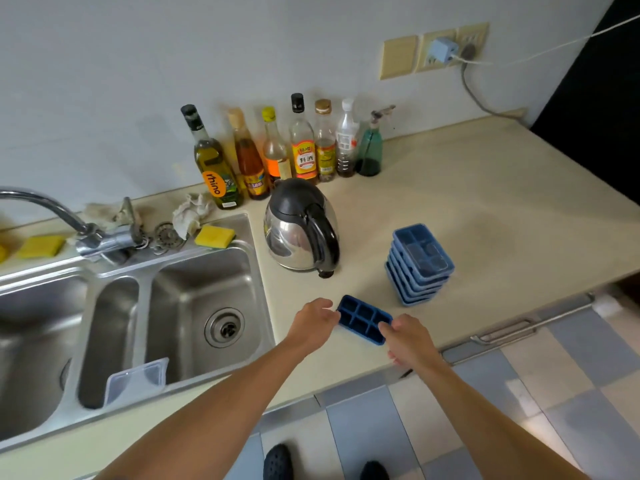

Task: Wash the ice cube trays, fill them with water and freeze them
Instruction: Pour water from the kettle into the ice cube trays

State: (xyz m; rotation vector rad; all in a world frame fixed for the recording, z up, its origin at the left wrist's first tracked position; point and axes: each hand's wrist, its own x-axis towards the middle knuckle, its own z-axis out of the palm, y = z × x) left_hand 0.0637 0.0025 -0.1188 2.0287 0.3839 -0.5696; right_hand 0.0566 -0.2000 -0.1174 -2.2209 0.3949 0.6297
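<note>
A dark blue ice cube tray (363, 317) with six cells lies on the cream counter near its front edge. My left hand (313, 322) grips its left end and my right hand (408, 339) grips its near right corner. Behind it to the right stands a stack of several lighter blue trays (420, 265), the top one under a clear lid. Left of the counter is a steel sink (207, 306) with two basins and a narrow middle well, and a tap (52, 209) reaches out over the left basin.
A steel kettle (301, 230) with a black handle stands between sink and stack. Several sauce bottles (277, 150) line the wall. Yellow sponges (214, 236), rags and a strainer lie behind the sink. A clear lid (136, 379) leans in the sink.
</note>
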